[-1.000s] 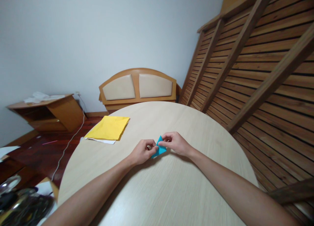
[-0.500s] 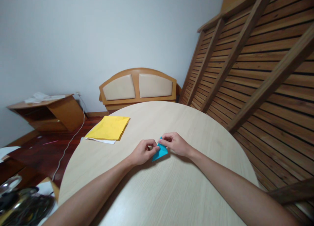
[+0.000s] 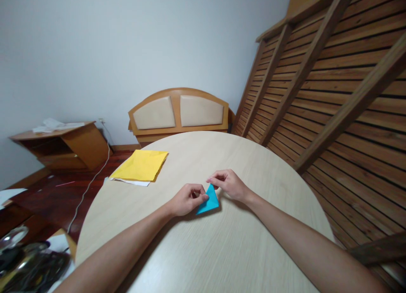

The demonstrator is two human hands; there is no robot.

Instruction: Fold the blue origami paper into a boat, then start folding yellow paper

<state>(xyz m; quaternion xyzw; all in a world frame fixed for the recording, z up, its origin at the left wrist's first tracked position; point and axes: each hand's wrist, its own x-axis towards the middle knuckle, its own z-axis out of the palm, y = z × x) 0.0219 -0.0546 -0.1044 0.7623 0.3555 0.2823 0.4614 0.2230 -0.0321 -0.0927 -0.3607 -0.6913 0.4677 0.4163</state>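
Note:
A small piece of blue folded paper (image 3: 212,202), triangular in outline, is between my hands above the middle of the round table (image 3: 241,246). My left hand (image 3: 188,199) pinches its left edge between thumb and fingers. At the upper tip of the triangle, my right hand (image 3: 230,183) is closed with its thumb and index finger together on the point. The wide lower edge of the paper faces me, and its left part is partly covered by my left thumb.
Yellow paper (image 3: 139,165) lies over white sheets (image 3: 139,183) at the table's left side. Behind stands a headboard (image 3: 177,111); a slatted wooden frame (image 3: 336,89) leans on the right. A low cabinet (image 3: 72,145) and a cable (image 3: 83,200) are left.
The blue paper has shifted slightly toward me and more of its triangle shows. My right hand has moved slightly up and right, toward the tip; my left still pinches the left edge.

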